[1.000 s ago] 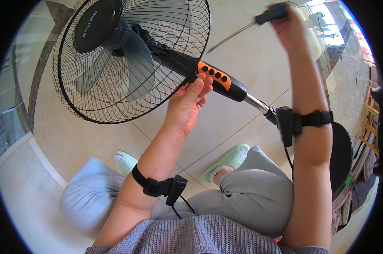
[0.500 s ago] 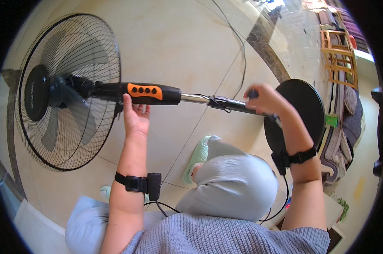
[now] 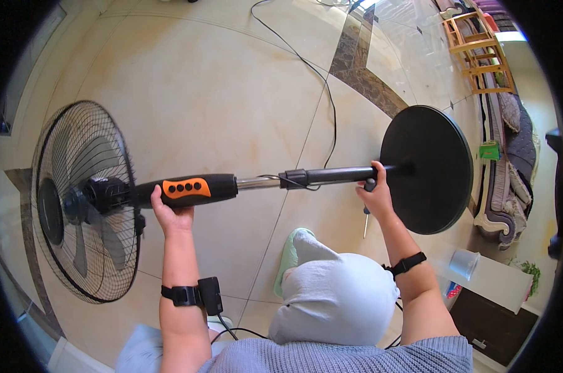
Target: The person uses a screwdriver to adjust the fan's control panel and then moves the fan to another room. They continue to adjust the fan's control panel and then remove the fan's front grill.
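A black pedestal fan lies sideways across my view, its caged head (image 3: 85,202) at the left and its round black base (image 3: 428,171) at the right. My left hand (image 3: 171,214) is closed on the control housing, thumb beside the orange button panel (image 3: 186,187), the other fingers partly hidden beneath. Close to the base, my right hand (image 3: 378,194) grips the black lower pole (image 3: 340,174). A screwdriver (image 3: 365,214) is also in that hand, its thin shaft pointing toward me. A thin dark cord loops round the pole's middle joint.
A black cable (image 3: 331,102) runs over the tiled floor beyond the pole. My raised knee (image 3: 331,298) and a pale green shoe (image 3: 286,261) are below the fan. At the right stand a wooden chair (image 3: 480,59), a sofa (image 3: 496,205) and a white table (image 3: 490,283) with a plastic container.
The fan head has moved nearer to me and the base has tilted to show more of its disc. My right hand has come from above the pole to gripping it, still with the screwdriver.
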